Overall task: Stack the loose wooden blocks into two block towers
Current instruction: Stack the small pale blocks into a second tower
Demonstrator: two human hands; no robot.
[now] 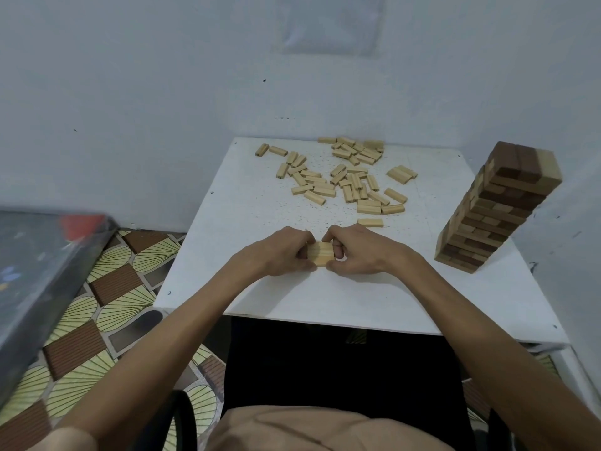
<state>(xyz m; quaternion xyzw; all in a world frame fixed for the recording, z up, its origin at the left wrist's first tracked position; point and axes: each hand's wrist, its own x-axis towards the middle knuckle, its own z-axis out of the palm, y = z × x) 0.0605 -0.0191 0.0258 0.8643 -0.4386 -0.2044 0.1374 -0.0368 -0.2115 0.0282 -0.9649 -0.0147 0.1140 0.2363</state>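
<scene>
A small row (321, 253) of blocks lay flat on the white table (325, 297), right between the two hands. The left hand (283, 252) pinched its left end with bent fingers. The right hand (361, 252) pinched its right end the same way. I could not tell how many blocks were in the row.

One tall tower (497, 209) stood at the right side, well apart from the hands. The loose blocks (344, 177) lay spread out farther back. There were dozens, too heaped up to count. One single block (370, 222) lay just past the right hand.
</scene>
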